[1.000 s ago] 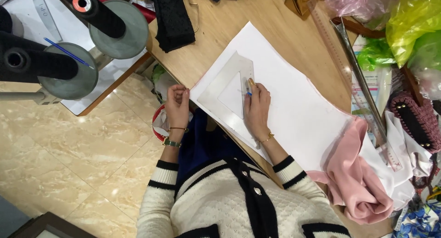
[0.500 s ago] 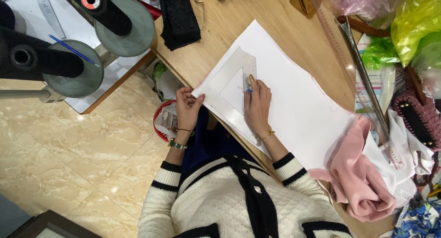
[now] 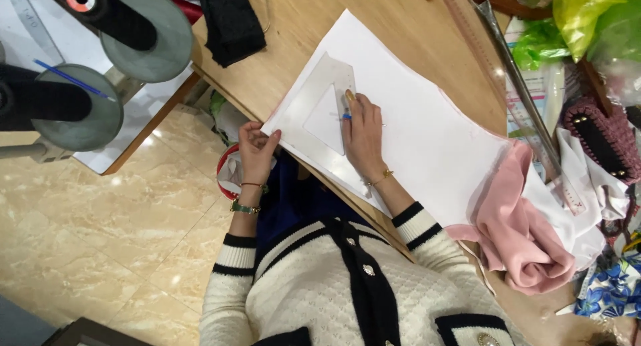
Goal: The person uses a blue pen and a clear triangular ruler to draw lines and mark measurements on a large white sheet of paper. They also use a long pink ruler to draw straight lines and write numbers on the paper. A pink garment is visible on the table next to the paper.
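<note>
Two hands at work on a large white paper sheet (image 3: 427, 139) spread over the wooden surface (image 3: 394, 26). Left hand (image 3: 257, 146) curled at the near-left corner of the sheet, fingers pinching its edge where it overhangs the surface. Right hand (image 3: 362, 129) closed around a blue pen (image 3: 347, 112), tip set against the inner edge of a clear triangular set square (image 3: 320, 116) lying flat on the sheet's left part. Faint short strokes visible beside the pen; most of the sheet unmarked, so marking seemingly at an early stage. Pink fabric (image 3: 517, 232) bunched at the right, partly under the sheet's right edge. Long metal ruler (image 3: 517, 86) farther right, black cloth (image 3: 230, 19) at the far left of the surface, well apart from both hands.
</note>
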